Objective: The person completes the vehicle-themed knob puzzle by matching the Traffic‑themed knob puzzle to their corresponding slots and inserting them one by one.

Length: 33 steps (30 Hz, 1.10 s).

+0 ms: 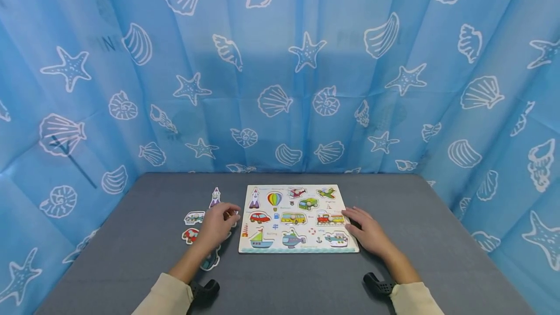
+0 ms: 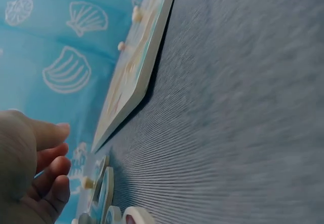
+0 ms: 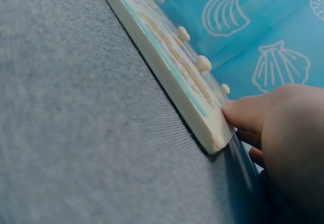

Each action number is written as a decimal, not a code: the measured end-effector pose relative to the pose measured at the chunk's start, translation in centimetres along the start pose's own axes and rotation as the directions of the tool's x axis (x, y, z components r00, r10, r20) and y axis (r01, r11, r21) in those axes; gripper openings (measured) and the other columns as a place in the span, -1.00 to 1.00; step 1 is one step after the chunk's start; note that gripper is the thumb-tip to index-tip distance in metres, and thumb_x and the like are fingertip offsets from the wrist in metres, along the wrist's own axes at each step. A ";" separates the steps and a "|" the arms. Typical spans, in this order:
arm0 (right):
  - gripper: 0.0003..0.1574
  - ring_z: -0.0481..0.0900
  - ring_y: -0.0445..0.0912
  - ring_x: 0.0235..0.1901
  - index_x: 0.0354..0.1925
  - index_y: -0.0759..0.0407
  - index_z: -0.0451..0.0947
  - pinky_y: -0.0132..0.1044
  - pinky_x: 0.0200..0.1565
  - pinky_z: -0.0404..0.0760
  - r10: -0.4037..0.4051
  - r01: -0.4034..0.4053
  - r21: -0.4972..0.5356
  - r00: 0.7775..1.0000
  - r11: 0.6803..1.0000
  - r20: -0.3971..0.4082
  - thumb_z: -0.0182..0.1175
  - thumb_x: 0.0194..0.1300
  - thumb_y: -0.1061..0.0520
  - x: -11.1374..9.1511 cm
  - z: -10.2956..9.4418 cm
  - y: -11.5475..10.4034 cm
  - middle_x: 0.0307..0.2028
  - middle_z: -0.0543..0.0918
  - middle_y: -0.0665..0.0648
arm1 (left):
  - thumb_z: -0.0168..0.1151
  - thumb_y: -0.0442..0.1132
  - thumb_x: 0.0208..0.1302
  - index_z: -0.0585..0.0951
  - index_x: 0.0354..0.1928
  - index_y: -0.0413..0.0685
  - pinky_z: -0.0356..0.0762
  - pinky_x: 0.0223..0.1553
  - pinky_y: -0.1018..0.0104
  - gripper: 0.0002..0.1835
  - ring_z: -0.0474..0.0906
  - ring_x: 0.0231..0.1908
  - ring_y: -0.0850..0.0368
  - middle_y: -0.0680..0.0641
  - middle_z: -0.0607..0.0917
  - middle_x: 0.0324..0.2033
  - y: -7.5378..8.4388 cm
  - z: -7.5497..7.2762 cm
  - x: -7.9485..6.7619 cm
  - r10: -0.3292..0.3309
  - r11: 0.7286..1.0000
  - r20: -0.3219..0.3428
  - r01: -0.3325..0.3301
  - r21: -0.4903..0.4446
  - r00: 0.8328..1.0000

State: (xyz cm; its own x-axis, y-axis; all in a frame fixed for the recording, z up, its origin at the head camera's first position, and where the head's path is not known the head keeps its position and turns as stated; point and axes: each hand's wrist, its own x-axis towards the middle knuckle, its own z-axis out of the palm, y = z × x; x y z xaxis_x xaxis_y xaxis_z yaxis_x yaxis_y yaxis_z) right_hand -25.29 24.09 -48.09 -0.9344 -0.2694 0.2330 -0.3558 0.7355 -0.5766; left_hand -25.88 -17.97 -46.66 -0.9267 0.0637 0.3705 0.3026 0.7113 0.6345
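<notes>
A wooden puzzle board (image 1: 299, 250) with pictures of vehicles lies flat on the grey table. Over the loose pieces at its left hovers my left hand (image 1: 217, 223), fingers loosely bent and nothing visible in them; the left wrist view shows the thumb apart from the curled fingers. Around it lie a rocket piece (image 1: 215, 197), a red car piece (image 1: 190, 236), a white-edged vehicle piece (image 1: 194, 218) and a bluish piece (image 1: 211, 260), partly covered by the arm. My right hand (image 1: 369, 232) rests at the board's right edge, its fingers extended and the thumb touching the edge.
Small wooden knobs (image 3: 203, 64) stick up from the board. Grey table surface (image 1: 302, 286) lies in front of it. A blue curtain (image 1: 280, 62) with shells and starfish hangs behind the table and at both sides. Each wrist wears a black strap mount (image 1: 379, 285).
</notes>
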 end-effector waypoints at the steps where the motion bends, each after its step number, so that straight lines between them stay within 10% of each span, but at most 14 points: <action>1: -0.46 0.18 0.34 0.33 0.26 0.32 0.43 0.33 0.20 0.15 0.000 0.000 -0.006 1.000 1.000 0.004 0.16 0.35 0.21 0.0 0.0 0.0 0.26 0.42 0.38 | 0.40 -0.38 0.12 0.71 -0.24 -0.14 0.40 -0.43 0.26 -0.86 0.40 -0.49 0.21 0.09 0.53 -0.51 -0.1 0.0 0.3 0.007 1.000 -0.009 -0.007 0.007 1.000; 11: -0.47 0.18 0.31 0.34 0.27 0.30 0.43 0.31 0.21 0.17 0.012 -0.011 -0.016 1.000 1.000 0.017 0.15 0.37 0.20 0.0 -0.2 -0.3 0.27 0.42 0.35 | 0.41 -0.30 0.14 0.70 -0.32 -0.05 0.37 -0.44 0.23 -0.92 0.38 -0.49 0.15 0.07 0.47 -0.52 -1.2 -0.1 2.0 -0.034 0.990 0.030 0.030 0.136 0.999; 20: -0.48 0.18 0.31 0.34 0.27 0.30 0.44 0.30 0.22 0.16 0.021 -0.020 -0.022 1.000 1.000 0.007 0.16 0.37 0.20 -0.2 0.0 -0.4 0.26 0.42 0.35 | 0.48 -0.12 0.07 0.72 -0.36 0.00 0.41 -0.37 0.13 -0.84 0.42 -0.41 0.11 0.09 0.53 -0.53 -1.9 -0.6 2.6 -0.062 0.928 0.052 0.039 0.371 0.997; 33: -0.48 0.19 0.32 0.33 0.26 0.32 0.44 0.30 0.22 0.16 0.015 -0.015 -0.023 1.000 1.000 -0.011 0.15 0.36 0.23 -0.2 -0.1 -0.2 0.25 0.44 0.36 | 0.47 -0.03 0.06 0.64 -0.50 0.03 0.35 -0.35 0.10 -0.77 0.39 -0.49 0.10 0.09 0.52 -0.60 -1.5 -1.3 2.8 -0.169 0.911 0.131 0.104 0.399 0.977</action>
State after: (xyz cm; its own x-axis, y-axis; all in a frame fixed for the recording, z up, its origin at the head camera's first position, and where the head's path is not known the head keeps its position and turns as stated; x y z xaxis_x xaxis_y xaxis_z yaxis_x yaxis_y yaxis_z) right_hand -25.04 24.03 -47.95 -0.9394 -0.2517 0.2328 -0.3412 0.7534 -0.5622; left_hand -28.66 -19.82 -45.66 -0.9855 0.0342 0.1660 0.0906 0.9340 0.3456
